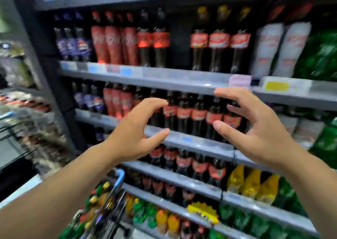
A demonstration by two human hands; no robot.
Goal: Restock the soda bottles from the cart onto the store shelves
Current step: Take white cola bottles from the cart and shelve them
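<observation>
1. Left hand (135, 131): raised in front of the shelving, fingers curled and thumb spread apart in a wide C; it grips nothing.
2. Right hand (255, 129): raised level with the left, fingers curled toward it, thumb spread; likewise empty. The two hands face each other with a gap between them.
3. Cola bottles (198, 114): a row of dark bottles with red labels, standing upright along the front edge of the middle shelf (191, 140), seen through the gap between the hands. Neither hand touches them.
4. Upper shelf (164, 78): carries, from its left end to its right, blue-labelled bottles (73, 45), red-wrapped bottles (113, 41), dark bottles with red labels and black caps (155, 39), a gap, dark bottles with yellow caps (218, 39), white-wrapped bottles (280, 49), then green bottles at the right edge.
5. Lower shelf (182, 178): holds more dark red-labelled bottles, with yellow bottles (253, 185) toward its right end.
6. Bottom shelves: green, orange and yellow bottles, blurred.
7. Cart (113, 193): stands at the lower left, just beside the shelving, its blue-cornered rim below the left forearm; inside it lie soda bottles (98, 196) with green, yellow and red parts, too blurred to count.
8. The whole view is motion-blurred; label text cannot be read.
</observation>
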